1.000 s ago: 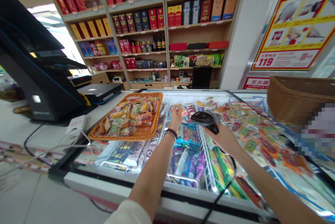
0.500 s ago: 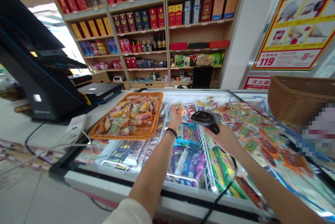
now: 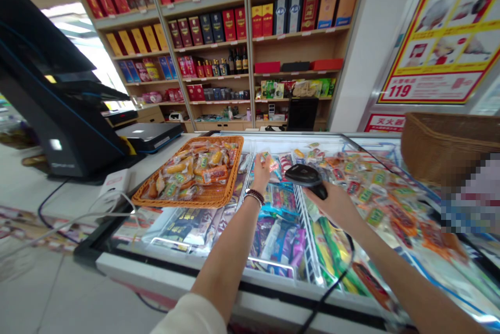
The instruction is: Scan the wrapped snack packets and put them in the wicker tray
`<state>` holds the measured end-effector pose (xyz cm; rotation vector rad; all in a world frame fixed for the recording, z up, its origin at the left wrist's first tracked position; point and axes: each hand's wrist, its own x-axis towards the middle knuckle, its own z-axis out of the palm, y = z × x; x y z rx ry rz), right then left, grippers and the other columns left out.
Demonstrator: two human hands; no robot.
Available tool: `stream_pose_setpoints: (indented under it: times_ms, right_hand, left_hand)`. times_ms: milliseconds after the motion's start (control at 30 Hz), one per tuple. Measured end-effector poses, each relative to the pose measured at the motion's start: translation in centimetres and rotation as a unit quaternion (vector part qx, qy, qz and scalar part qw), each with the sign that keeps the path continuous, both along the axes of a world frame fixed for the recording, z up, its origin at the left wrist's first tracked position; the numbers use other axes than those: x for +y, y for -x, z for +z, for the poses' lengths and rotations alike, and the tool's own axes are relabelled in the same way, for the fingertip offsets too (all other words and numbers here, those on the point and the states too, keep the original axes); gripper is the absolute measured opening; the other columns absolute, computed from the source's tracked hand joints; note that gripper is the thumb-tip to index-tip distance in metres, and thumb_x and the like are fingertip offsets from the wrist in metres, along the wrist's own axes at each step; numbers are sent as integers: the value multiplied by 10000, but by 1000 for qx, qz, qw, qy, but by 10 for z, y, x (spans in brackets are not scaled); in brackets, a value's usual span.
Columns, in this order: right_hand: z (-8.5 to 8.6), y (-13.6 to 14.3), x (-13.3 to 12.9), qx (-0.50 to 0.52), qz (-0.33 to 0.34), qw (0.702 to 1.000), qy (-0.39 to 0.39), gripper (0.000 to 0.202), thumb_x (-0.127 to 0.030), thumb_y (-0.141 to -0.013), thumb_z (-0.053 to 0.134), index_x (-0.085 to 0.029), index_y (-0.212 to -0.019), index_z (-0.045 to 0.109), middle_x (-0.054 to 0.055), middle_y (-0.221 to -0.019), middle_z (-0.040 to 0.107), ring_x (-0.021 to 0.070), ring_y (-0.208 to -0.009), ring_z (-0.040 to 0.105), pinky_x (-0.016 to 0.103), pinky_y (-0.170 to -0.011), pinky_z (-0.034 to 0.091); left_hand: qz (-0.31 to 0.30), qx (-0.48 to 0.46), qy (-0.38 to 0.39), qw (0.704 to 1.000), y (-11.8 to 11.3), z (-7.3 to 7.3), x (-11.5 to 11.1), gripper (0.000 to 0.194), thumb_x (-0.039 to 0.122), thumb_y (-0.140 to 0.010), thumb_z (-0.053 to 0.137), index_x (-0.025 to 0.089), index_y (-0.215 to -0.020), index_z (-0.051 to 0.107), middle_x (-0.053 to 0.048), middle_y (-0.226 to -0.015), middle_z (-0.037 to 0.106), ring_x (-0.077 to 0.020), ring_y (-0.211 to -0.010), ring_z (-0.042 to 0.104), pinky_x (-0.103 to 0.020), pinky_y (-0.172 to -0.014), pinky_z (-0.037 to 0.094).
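My left hand (image 3: 262, 170), with a beaded bracelet at the wrist, is closed on a small packaged snack (image 3: 265, 157) above the glass-topped freezer. Only the top of that packet shows past my fingers. In my right hand (image 3: 336, 203) is a black barcode scanner (image 3: 304, 174), its head facing left toward the packet. The scanner's cable (image 3: 332, 287) hangs down toward me. To the left of my left hand, an orange wicker basket (image 3: 224, 199) holds several wrapped snacks (image 3: 201, 164). More wrapped snacks (image 3: 377, 193) lie spread to the right of the scanner.
Bagged ice creams (image 3: 279, 243) lie in wire compartments under the freezer glass. At left stand a black checkout terminal (image 3: 74, 125) and a flat scale (image 3: 150, 136). A brown basket (image 3: 441, 141) sits at right. Shelves (image 3: 213, 47) of boxes and bottles rise behind.
My left hand has turned slightly, and the packet in it is angled a little differently. The right hand and scanner have hardly moved.
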<state>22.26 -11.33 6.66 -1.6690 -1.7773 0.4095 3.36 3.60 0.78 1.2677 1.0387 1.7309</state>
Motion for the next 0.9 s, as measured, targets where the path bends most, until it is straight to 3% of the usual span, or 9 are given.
stream_pose_setpoints:
  times_ms: [367, 767, 900]
  right_hand:
    - [1, -2, -1, -21, 2, 1000, -23, 291, -514, -862, 572, -245, -777, 643, 58, -533, 619, 312, -608, 704, 317, -496, 416]
    - [8, 0, -4, -55, -17, 998, -12, 296, -511, -872, 561, -234, -824, 652, 48, -545, 627, 296, -590, 692, 316, -530, 406]
    - [6, 0, -4, -71, -20, 997, -26, 303, -506, -873, 571, -223, -841, 672, 53, -554, 639, 293, -596, 690, 312, -534, 398]
  left_hand:
    - [-36, -43, 18, 998, -2, 3, -3, 279, 413, -884, 687, 216, -974, 510, 41, -725, 553, -106, -634, 584, -243, -645, 552]
    - [-42, -64, 26, 997, -1, 2, -1, 327, 447, -854, 706, 205, -975, 523, 38, -754, 566, -100, -643, 589, -249, -641, 562]
    - [-73, -75, 36, 994, -1, 3, -2, 370, 476, -837, 723, 210, -975, 507, 33, -778, 590, -92, -663, 603, -261, -671, 585]
